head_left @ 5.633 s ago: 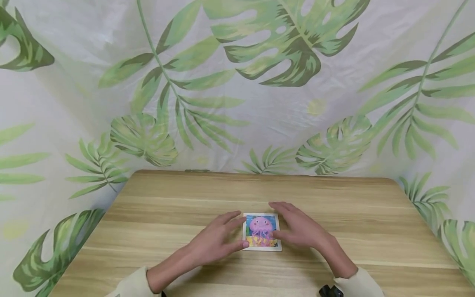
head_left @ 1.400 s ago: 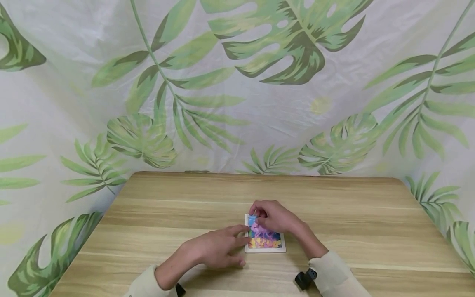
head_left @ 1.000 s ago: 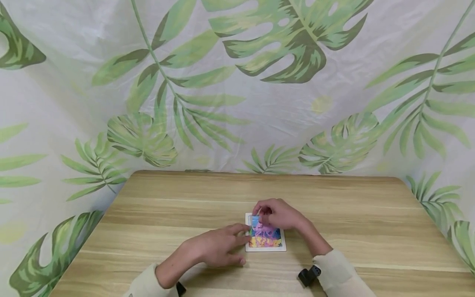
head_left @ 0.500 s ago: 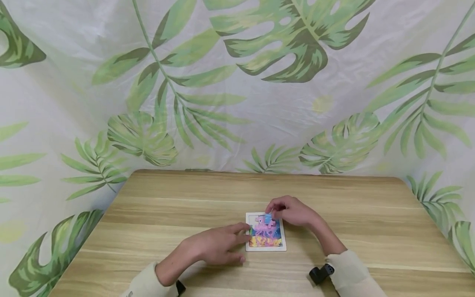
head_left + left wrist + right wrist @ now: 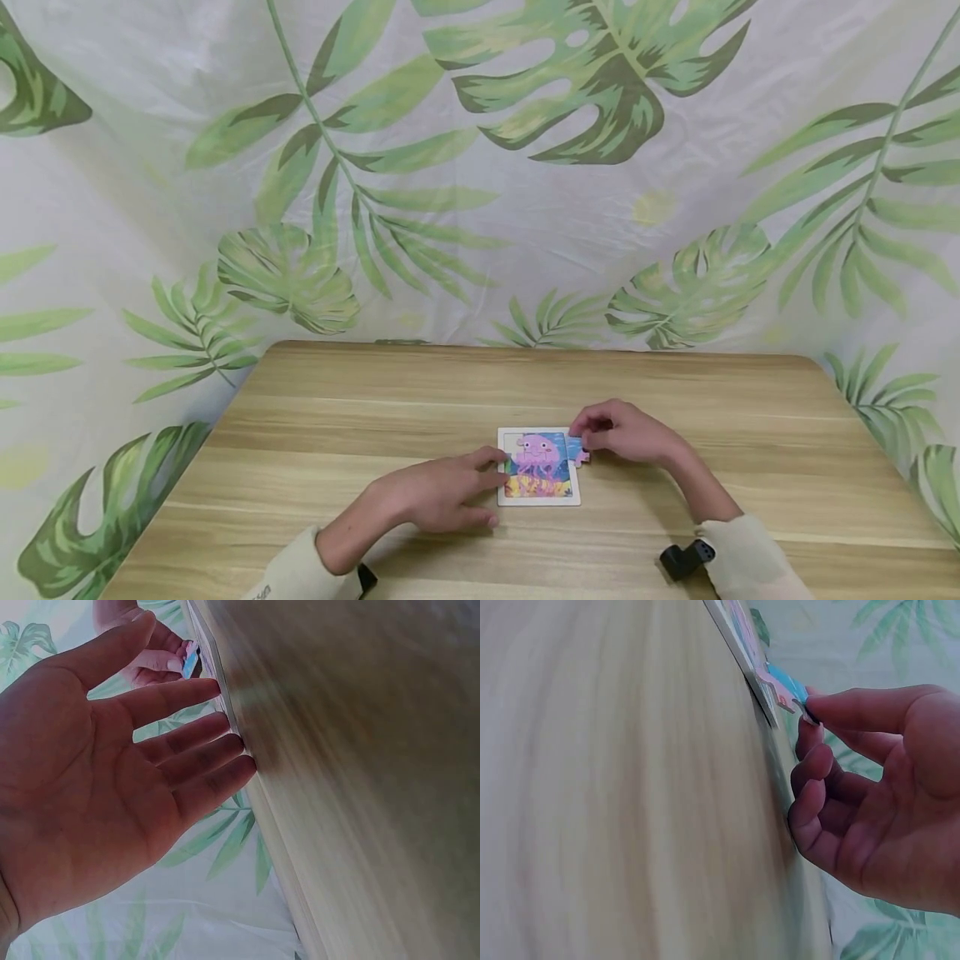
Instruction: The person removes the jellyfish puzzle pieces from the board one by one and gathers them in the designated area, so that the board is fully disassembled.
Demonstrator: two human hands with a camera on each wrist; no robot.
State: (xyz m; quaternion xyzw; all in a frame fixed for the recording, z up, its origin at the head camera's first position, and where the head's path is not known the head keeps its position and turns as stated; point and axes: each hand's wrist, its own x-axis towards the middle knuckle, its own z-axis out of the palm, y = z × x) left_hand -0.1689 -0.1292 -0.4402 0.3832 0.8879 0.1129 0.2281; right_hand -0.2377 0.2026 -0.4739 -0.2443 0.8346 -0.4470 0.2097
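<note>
A small jigsaw puzzle (image 5: 540, 502) with a white frame and a pink jellyfish picture lies flat on the table. Its upper left corner shows a pale gap where no piece sits. My left hand (image 5: 435, 496) rests its extended fingertips on the frame's left edge, palm visible in the left wrist view. Thumb and forefinger of my right hand (image 5: 628, 432) pinch a blue and pink puzzle piece (image 5: 576, 450) at the frame's upper right edge. In the right wrist view that puzzle piece (image 5: 784, 682) is tilted over the frame's edge, the other fingers curled below.
The wood-grain table (image 5: 360, 400) extends around the puzzle on all sides. Behind it hangs a pale cloth (image 5: 525, 217) printed with green leaves. A black wrist device (image 5: 686, 558) sits at my right sleeve.
My right hand has lifted the upper left puzzle piece out and carried it rightward across the picture to past the frame's right edge. My left hand has stayed at the left edge lately.
</note>
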